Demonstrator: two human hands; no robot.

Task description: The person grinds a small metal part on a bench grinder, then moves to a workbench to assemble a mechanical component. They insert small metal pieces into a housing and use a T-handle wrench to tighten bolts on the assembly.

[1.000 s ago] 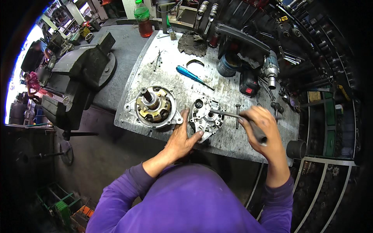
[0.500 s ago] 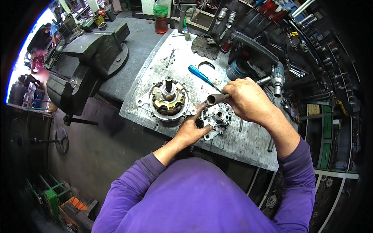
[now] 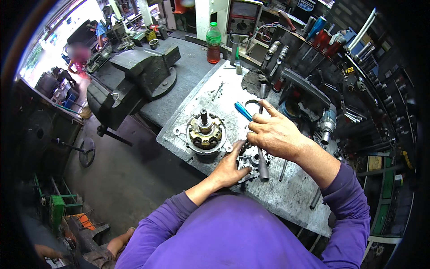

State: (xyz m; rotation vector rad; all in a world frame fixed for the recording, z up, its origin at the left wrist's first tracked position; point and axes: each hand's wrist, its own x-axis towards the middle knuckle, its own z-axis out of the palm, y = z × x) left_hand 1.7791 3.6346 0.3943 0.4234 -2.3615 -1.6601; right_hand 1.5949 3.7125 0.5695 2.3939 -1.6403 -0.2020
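My right hand (image 3: 275, 134) is closed around a long metal socket wrench (image 3: 263, 172) with a tubular head at each end. The wrench points away from me, its near head over a cast-metal housing (image 3: 251, 158) with bolt holes on the metal-topped bench. My left hand (image 3: 227, 169) grips the left side of this housing, thumb near and fingers far. To its left stands a round housing with a rotor (image 3: 204, 134), shaft pointing up. A screwdriver with a blue handle (image 3: 242, 111) lies beyond my hands; my right hand hides its tip.
A black bench vise (image 3: 134, 74) stands at the far left. At the back are a bottle of red liquid (image 3: 213, 45), a brush (image 3: 238, 66) and a dark rag (image 3: 254, 81). A power tool (image 3: 328, 123) lies right. Someone's bare leg (image 3: 118, 244) shows at lower left.
The wrench has swung from pointing sideways to pointing away from me, with its near head now over the housing. My left hand stays at the housing. The view has shifted.
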